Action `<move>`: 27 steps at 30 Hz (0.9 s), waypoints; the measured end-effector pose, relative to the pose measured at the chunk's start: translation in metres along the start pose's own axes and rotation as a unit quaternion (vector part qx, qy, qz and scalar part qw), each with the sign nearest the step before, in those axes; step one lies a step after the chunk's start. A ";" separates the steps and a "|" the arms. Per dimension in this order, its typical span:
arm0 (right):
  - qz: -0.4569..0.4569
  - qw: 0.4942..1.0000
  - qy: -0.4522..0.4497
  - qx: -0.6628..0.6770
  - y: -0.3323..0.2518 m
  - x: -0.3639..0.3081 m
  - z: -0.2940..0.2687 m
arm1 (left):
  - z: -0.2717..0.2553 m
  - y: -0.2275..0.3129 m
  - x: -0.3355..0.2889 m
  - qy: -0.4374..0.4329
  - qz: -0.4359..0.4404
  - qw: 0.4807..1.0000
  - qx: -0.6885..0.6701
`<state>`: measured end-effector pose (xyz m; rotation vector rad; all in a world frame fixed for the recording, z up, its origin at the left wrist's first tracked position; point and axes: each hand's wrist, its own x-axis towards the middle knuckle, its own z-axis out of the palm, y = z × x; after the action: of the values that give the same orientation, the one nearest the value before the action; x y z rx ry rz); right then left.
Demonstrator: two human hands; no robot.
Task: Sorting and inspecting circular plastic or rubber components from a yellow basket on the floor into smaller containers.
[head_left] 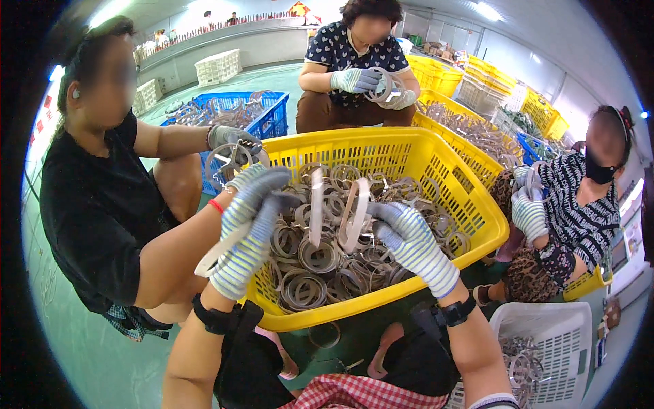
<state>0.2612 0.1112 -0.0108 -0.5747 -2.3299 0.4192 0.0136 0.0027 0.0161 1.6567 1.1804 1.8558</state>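
My left hand (248, 228), in a striped glove with a grey palm, is closed with its fingers pressed together, pointing right. A pale flat metal ring band (219, 258) lies along its outer side; how far it passes through the grip is hidden. Opposite, my gloved right hand (417, 247) pinches the edge of another ring band (355, 217) over the pile. Between both hands a further band (316, 208) stands edge-on, apart from my right fingertips. Below lie many round metal ring clamps (320, 258), tangled in a yellow perforated basket (368, 310).
Three people sit around the basket: left (88, 184), far side (354, 54) and right (579, 198), each holding rings in gloved hands. A blue crate (276, 112) and another yellow basket (470, 160) hold more rings. A white crate (545, 320) stands by my right arm.
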 end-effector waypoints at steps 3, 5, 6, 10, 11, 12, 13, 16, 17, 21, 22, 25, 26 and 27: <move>0.146 0.953 -0.003 0.267 -0.005 -0.007 0.001 | -0.018 -0.022 0.003 0.079 -0.040 0.996 -0.028; 0.278 0.865 -0.048 0.415 -0.006 -0.010 -0.005 | -0.021 -0.018 0.001 0.034 -0.122 0.992 0.004; 0.278 0.865 -0.048 0.415 -0.005 -0.012 -0.004 | -0.018 -0.014 -0.001 0.034 -0.121 0.992 0.004; 0.310 0.785 -0.039 0.534 -0.009 -0.015 0.004 | 0.002 -0.006 -0.008 -0.024 -0.193 0.977 -0.086; 0.315 0.753 -0.025 0.577 -0.012 -0.014 0.007 | 0.003 -0.011 -0.010 -0.045 -0.179 0.977 -0.110; 0.315 0.753 -0.024 0.576 -0.012 -0.015 0.010 | 0.004 -0.015 -0.010 -0.067 -0.165 0.975 -0.136; 0.324 0.732 -0.020 0.599 -0.012 -0.017 0.012 | 0.008 -0.011 -0.011 -0.050 -0.172 0.978 -0.102; 0.321 0.698 -0.004 0.641 -0.015 -0.016 0.020 | 0.013 -0.024 -0.011 -0.034 0.009 0.997 0.068; 0.329 0.711 -0.001 0.621 -0.018 -0.015 0.018 | 0.013 -0.026 -0.011 -0.025 0.099 0.983 0.153; 0.308 0.739 0.010 0.598 -0.031 -0.012 0.018 | 0.015 -0.018 -0.013 -0.089 0.151 0.963 0.203; 0.309 0.739 0.011 0.599 -0.032 -0.013 0.019 | 0.016 -0.013 -0.015 -0.090 0.151 0.963 0.202; 0.319 0.749 0.019 0.581 -0.037 -0.011 0.023 | 0.016 -0.006 -0.019 -0.118 -0.003 0.976 0.183; 0.330 0.753 0.040 0.567 -0.041 -0.009 0.023 | 0.016 -0.009 -0.017 -0.118 -0.003 0.976 0.183; 0.342 0.757 0.059 0.554 -0.043 -0.008 0.023 | 0.015 -0.012 -0.015 -0.086 0.072 0.974 0.196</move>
<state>0.2377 0.0674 -0.0125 -0.7463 -1.2608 1.8474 0.0283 0.0030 -0.0036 2.1183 1.4520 1.5890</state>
